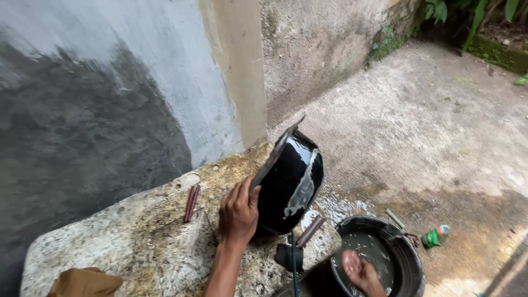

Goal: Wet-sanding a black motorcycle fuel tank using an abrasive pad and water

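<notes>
1. Under my left hand, fingers clamped on its rim, a black pot stands tilted on the stone slab.
2. Below, my right hand dips, fingers loosely together, into the black bucket.

The pot is shiny black with white streaks. The surface is speckled grey and yellow. The bucket is black. The bottle is green.

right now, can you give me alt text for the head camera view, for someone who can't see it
A person's left hand steadies a glossy black curved panel, streaked with white suds, tilted upright on a mottled stone slab. Their right hand dips into a black round bucket of soapy water on wet concrete ground.
</notes>
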